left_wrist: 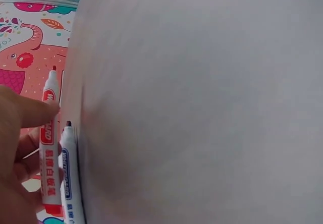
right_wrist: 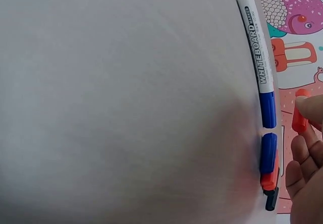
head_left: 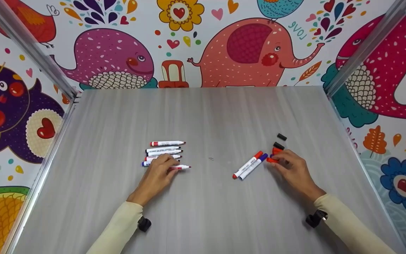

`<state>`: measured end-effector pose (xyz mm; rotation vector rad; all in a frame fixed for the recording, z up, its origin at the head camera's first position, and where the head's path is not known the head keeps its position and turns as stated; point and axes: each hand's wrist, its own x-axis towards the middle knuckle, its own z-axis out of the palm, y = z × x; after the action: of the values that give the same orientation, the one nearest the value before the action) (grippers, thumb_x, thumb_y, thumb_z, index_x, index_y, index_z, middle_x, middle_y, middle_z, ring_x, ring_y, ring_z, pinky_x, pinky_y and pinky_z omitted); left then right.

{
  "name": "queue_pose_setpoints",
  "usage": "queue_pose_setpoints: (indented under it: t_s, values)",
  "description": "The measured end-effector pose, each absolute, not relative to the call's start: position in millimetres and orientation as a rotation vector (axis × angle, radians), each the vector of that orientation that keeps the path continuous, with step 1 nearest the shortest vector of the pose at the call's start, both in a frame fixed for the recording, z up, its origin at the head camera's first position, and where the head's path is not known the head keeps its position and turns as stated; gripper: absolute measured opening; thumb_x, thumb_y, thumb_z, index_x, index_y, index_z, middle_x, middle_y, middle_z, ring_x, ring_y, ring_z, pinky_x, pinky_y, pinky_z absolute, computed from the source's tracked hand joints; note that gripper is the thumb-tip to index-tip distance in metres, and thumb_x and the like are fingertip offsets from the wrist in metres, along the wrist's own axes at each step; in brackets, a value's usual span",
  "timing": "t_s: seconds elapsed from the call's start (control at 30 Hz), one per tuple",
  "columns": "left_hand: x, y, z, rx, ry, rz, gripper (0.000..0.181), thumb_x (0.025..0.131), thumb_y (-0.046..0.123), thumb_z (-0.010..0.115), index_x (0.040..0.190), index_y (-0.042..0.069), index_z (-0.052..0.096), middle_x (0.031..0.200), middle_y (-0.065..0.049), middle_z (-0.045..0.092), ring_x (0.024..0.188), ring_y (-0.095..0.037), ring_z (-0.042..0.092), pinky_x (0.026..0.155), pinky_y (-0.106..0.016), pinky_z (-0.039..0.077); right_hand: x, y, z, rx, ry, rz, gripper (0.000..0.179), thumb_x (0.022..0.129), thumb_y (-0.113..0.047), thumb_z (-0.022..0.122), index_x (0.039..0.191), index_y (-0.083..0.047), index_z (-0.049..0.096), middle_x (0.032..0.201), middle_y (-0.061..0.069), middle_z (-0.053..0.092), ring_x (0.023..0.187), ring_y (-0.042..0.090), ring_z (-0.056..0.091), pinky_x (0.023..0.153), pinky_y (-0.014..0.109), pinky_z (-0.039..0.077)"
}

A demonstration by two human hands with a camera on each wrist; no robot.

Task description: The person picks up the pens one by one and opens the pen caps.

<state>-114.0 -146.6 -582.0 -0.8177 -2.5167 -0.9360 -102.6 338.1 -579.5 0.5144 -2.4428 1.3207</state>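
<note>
My left hand (head_left: 158, 175) pinches an uncapped red whiteboard marker (left_wrist: 49, 168) between thumb and fingers, its tip pointing right in the head view. Beneath and beyond that hand lies a row of uncapped markers, among them a red one (head_left: 167, 143) at the far end and a blue one (left_wrist: 70, 178) right beside the held marker. On the other side my right hand (head_left: 297, 173) pinches a small red cap (right_wrist: 301, 119) between thumb and fingertips. Close by it lie a blue cap (right_wrist: 269, 153), another red cap (head_left: 277, 151) and black caps (head_left: 282, 137).
Between the hands, nearer the right one, a capped red marker (head_left: 248, 164) and a capped blue marker (head_left: 253, 167) lie side by side at a slant. Small dark marks (head_left: 211, 158) show on the grey table (head_left: 203, 211). Patterned walls and metal rails (head_left: 368, 49) border its edges.
</note>
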Motion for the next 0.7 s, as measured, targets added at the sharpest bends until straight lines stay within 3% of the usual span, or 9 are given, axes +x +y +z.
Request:
queue_pose_setpoints:
  t_s: [0.33,0.7]
  values:
    - [-111.5,-152.9,-589.9,-0.779,-2.524,-0.824,0.020,0.086,-0.002,0.091,0.103,0.005,0.081,0.102,-0.007,0.068,0.095,-0.025,0.067,0.087,-0.049,0.051,-100.3,344.1,-584.0,0.518,-2.422,1.302,0.033,0.083,0.016,0.088,0.108,-0.005,0.083,0.107,0.010,0.074,0.085,0.019,0.062,0.079,0.010,0.052]
    - [-113.1,-158.1,-594.5,-0.779,-2.525,-0.733,0.017,0.089,0.004,0.089,0.104,0.007,0.082,0.102,-0.005,0.069,0.099,-0.028,0.062,0.087,-0.049,0.047,-98.2,352.2,-588.5,0.415,-2.484,1.262,0.031,0.083,0.015,0.088,0.107,-0.005,0.084,0.109,0.008,0.074,0.095,0.018,0.065,0.086,0.010,0.051]
